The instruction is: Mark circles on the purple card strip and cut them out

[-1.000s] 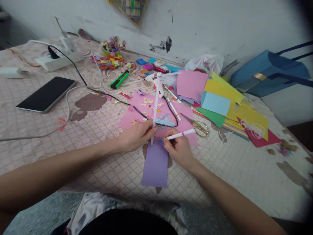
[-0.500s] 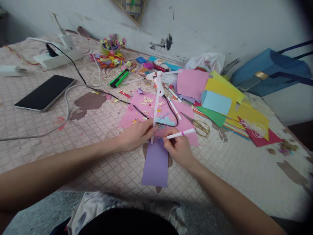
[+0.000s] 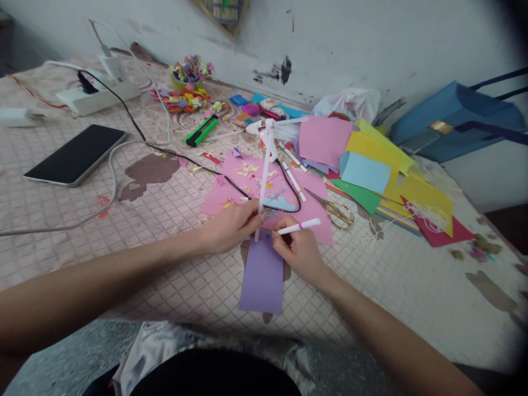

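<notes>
I see from afar the left hand point(image 3: 231, 227) pinching a white stick point(image 3: 264, 175) and the right hand point(image 3: 301, 252) gripping a marker point(image 3: 302, 226), at the far end of the purple paper point(image 3: 262, 280) by the near edge of the table point(image 3: 185, 291). Its exposed part looks unmarked; I judge marking barely begun, most left

Purple paper point(image 3: 263, 280) partly hidden by right hand point(image 3: 298, 248), wall hanging point(image 3: 225, 12) cropped above, charger point(image 3: 15, 117) cropped left

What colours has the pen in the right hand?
The pen is white with a magenta band; best seen in the head view.
</notes>
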The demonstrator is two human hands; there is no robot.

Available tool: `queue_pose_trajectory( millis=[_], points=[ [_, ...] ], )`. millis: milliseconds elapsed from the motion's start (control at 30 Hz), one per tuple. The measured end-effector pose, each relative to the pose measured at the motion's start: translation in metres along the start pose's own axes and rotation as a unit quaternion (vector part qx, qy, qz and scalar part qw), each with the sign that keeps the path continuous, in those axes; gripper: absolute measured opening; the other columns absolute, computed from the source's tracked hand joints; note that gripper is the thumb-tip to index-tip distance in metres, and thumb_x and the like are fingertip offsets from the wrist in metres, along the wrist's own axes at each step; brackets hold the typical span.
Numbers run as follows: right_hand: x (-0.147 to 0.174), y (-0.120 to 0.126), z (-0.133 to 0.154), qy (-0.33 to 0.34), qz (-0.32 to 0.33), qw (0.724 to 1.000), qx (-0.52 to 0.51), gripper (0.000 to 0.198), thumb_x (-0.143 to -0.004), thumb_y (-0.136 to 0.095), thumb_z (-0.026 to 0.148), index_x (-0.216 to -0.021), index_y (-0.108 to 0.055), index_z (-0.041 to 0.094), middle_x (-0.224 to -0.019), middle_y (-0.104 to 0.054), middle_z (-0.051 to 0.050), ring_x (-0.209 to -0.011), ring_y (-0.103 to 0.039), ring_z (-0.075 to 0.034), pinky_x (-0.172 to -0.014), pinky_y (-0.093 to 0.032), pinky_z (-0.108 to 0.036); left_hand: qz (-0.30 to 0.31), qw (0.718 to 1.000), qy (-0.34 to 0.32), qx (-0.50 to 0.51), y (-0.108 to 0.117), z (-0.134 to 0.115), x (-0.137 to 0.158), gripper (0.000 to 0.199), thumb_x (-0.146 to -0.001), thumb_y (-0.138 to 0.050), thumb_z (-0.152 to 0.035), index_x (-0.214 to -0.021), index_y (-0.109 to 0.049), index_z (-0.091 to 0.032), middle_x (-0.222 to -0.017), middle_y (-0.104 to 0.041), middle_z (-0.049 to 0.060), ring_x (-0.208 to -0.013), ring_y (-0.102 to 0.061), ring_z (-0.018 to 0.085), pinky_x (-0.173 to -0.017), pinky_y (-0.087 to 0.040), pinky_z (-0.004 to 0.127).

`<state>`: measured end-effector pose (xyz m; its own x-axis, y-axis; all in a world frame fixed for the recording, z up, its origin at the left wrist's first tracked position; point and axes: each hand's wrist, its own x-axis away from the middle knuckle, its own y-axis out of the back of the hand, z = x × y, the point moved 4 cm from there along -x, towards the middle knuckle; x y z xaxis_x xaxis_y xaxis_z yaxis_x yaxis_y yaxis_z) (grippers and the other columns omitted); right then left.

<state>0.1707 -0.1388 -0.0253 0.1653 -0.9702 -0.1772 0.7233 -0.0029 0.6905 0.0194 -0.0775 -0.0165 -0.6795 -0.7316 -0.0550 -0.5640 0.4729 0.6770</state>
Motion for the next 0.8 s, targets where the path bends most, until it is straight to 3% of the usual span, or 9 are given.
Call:
queue_pose_trajectory(
  millis=[67,233,600,800],
  points=[
    [0.001,0.001,-0.001,-0.007,-0.015,1.0,-0.026,0.008,-0.083,-0.052,0.02,-0.076,-0.05,0.021,-0.061,-0.049,0.004,-0.051,-0.042,-0.011,-0.05,-0.031,-0.024,0.0,1.0,-0.003,0.003,0.0,-0.001,0.0,0.023,-0.097,-0.037,-0.033,-0.084,-0.049,-0.019,-0.07,-0.06,-0.001,-0.063,-0.056,0.014,-0.06,-0.039,0.026],
    [0.008,0.012,-0.007,-0.05,-0.124,0.983,-0.124,0.01,-0.087,-0.052,0.026,-0.078,-0.052,0.021,-0.06,-0.048,0.005,-0.049,-0.042,-0.01,-0.047,-0.033,-0.022,0.008,1.0,-0.002,0.012,0.002,-0.003,0.0,0.025,-0.098,-0.036,-0.035,-0.082,-0.047,-0.019,-0.069,-0.06,-0.002,-0.061,-0.056,0.013,-0.059,-0.039,0.025],
    [0.016,0.002,-0.006,-0.032,-0.058,0.993,-0.094,0.007,-0.086,-0.053,0.021,-0.079,-0.053,0.021,-0.061,-0.05,0.005,-0.048,-0.043,-0.009,-0.046,-0.032,-0.022,-0.004,1.0,-0.01,0.001,0.002,-0.003,0.001,0.022,-0.096,-0.038,-0.033,-0.082,-0.048,-0.019,-0.067,-0.056,-0.002,-0.059,-0.052,0.013,-0.058,-0.037,0.025],
    [0.015,0.001,-0.004,-0.028,-0.04,0.995,-0.083,0.007,-0.085,-0.052,0.021,-0.079,-0.052,0.021,-0.061,-0.051,0.004,-0.048,-0.042,-0.009,-0.045,-0.032,-0.022,0.009,1.0,0.008,0.005,0.003,-0.004,0.001,0.022,-0.096,-0.038,-0.032,-0.082,-0.048,-0.019,-0.07,-0.06,-0.001,-0.061,-0.055,0.014,-0.059,-0.039,0.026]
  ],
)
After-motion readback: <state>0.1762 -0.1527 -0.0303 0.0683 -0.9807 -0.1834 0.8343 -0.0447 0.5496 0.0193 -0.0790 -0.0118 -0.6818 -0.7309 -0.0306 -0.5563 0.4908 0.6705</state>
